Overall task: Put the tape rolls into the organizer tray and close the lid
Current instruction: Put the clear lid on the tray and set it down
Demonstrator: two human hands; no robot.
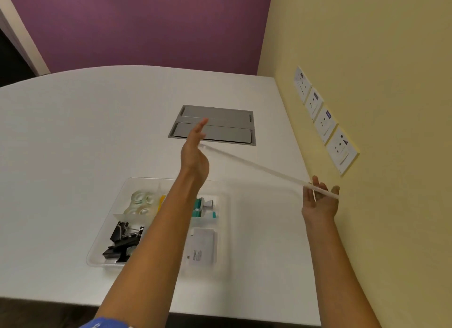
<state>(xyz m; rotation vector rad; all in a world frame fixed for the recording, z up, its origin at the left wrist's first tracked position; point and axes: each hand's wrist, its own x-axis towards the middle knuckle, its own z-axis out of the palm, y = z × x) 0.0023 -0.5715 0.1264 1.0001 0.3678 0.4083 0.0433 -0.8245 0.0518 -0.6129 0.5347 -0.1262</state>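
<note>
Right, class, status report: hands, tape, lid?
Both hands, left and right, hold the clear lid aloft. Tape rolls in tray. Nothing blocking.

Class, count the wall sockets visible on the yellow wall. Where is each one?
4, in a row on the wall beside the table: farthest, second, third, nearest. None seems hidden.

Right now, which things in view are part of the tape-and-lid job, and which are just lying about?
Job:
tape rolls
organizer tray
clear lid, held by left hand and right hand

Lying about:
binder clips
white card box
teal tubes
grey desk hatch
wall sockets
</note>
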